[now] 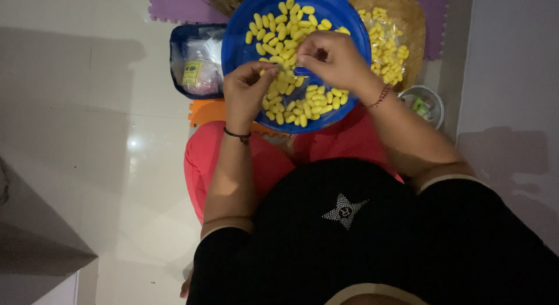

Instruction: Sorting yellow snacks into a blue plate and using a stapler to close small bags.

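Observation:
A round blue tray (pixel 239 34) rests on my lap, holding several yellow oval cocoons (pixel 283 19). My left hand (pixel 244 95) is over the tray's near left part, fingers curled, its fingertips pinching at a yellow cocoon. My right hand (pixel 332 60) hovers over the middle of the tray, fingers bent, gripping a small dark blue tool (pixel 301 71) against the cocoons. The two hands almost meet. A dark band circles my left wrist and a beaded bracelet my right wrist.
A woven basket (pixel 407 16) with more yellow cocoons stands to the tray's right. A dark blue tub (pixel 177 43) holding plastic bags sits at the left. A small clear bowl (pixel 434 104) lies on the pale floor at the right. Purple foam mats (pixel 174 5) lie beyond.

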